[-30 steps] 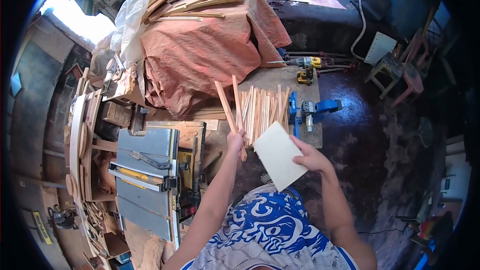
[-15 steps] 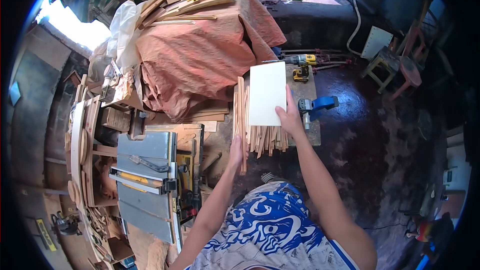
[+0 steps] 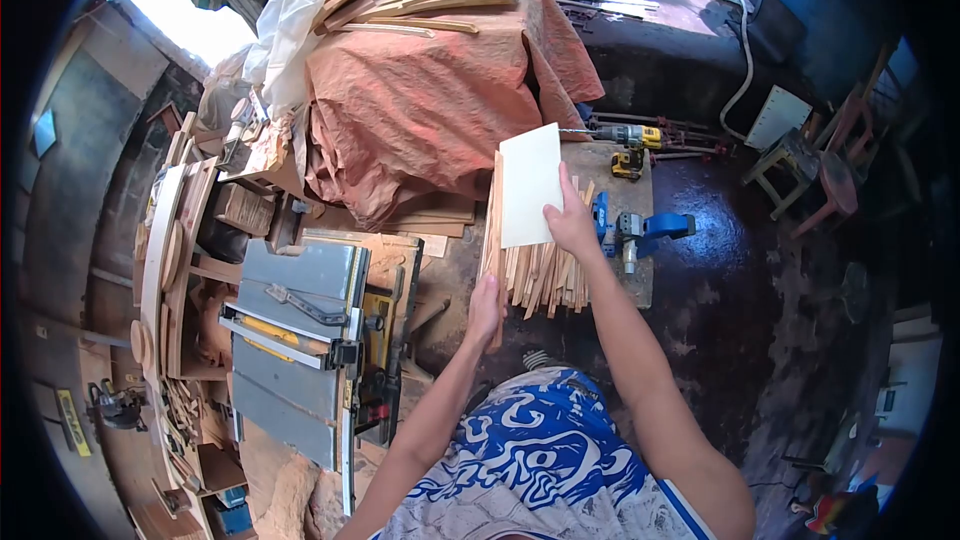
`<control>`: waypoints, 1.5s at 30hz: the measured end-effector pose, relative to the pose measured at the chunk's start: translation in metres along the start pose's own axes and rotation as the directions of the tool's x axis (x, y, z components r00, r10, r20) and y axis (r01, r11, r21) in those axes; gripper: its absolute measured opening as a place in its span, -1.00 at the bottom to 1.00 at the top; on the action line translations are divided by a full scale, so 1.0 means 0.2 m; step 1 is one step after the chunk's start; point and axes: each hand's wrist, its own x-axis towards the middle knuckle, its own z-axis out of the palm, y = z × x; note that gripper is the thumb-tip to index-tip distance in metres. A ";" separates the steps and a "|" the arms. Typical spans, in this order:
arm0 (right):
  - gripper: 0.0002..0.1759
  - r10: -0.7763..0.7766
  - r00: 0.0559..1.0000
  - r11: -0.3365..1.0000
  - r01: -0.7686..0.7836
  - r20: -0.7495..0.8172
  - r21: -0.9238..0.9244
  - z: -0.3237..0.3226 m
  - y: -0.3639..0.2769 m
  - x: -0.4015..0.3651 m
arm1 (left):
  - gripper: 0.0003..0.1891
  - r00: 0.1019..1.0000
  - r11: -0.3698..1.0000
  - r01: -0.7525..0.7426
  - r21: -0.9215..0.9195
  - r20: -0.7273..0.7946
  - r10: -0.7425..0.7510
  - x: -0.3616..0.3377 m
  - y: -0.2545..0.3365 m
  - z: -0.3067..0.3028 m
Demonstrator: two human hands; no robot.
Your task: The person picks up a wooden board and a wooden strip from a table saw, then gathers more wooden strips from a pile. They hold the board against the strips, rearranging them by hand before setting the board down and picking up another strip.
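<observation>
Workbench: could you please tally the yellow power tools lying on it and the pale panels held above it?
Yellow power tools: 2
Pale panel, in the right hand grip: 1
Total: 3

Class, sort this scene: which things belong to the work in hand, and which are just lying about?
In the work: left hand gripping a wooden strip; right hand holding a pale board; strip pile.
Lying about: yellow drill; blue tool; table saw; orange tarp.
</observation>
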 end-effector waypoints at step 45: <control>0.03 0.152 0.148 0.810 0.549 0.977 -0.209 1.52 0.10 -1.76 | -0.27 -0.931 0.855 -0.233 -0.464 -0.148 -0.334 -4.25 -1.66 -1.53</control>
